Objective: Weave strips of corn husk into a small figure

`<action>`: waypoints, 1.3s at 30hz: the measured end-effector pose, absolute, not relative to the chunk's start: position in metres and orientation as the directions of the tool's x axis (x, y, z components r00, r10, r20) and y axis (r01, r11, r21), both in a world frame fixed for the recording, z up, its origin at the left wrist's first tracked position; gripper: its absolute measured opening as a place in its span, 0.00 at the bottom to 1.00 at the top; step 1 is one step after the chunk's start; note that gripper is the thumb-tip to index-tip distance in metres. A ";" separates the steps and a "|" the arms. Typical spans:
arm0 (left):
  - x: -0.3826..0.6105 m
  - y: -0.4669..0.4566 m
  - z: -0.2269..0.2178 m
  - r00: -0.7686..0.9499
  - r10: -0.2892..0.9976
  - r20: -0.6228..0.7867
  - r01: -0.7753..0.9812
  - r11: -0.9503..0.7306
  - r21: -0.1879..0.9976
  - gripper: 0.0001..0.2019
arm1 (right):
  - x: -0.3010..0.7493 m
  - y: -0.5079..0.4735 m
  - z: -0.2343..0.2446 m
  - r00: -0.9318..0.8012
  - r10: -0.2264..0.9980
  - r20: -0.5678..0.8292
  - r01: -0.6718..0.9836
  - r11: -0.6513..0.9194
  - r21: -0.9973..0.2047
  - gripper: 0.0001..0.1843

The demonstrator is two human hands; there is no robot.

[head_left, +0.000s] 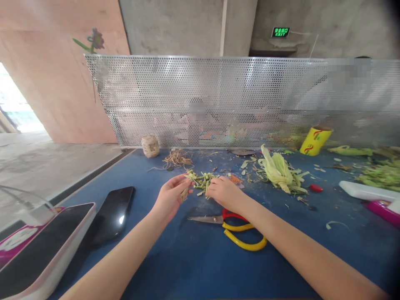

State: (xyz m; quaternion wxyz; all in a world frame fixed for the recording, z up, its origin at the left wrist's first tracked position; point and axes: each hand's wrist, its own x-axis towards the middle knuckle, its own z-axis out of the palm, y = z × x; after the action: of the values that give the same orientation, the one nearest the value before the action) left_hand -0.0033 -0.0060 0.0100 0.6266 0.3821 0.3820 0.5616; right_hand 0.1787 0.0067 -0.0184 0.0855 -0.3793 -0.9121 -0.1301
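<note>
My left hand (173, 195) is closed, its fingers pinching a pale stalk topped with small green buds (191, 176). Close beside it, my right hand (225, 192) has its fingers curled down at a pile of chopped green pieces (203, 181); whether it grips one of them is hidden. Below both hands lies a pair of scissors (208, 219) with yellow and red handles, partly under my right forearm. Past the pile, a heap of brown strands (178, 158) sits by a pale cylindrical block (150, 146).
Phones (114, 212) lie at the left on the blue table (175, 266). At right are a leafy cabbage (278, 173), a yellow roll (316, 141), a red piece (316, 188) and a white-and-purple object (383, 212). A perforated metal screen (225, 87) stands along the far edge.
</note>
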 end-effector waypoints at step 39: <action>-0.012 -0.002 0.009 0.038 0.997 0.061 -0.369 -0.043 0.929 0.20 | 0.133 -0.002 0.008 -0.278 0.937 0.212 0.950 0.301 -0.085 0.08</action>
State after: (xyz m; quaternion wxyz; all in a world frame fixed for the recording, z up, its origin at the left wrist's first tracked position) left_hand -0.0122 -0.0015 0.0087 0.5831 0.4228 0.3718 0.5856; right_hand 0.1333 -0.0019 0.0079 0.1111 -0.5905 -0.7988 -0.0289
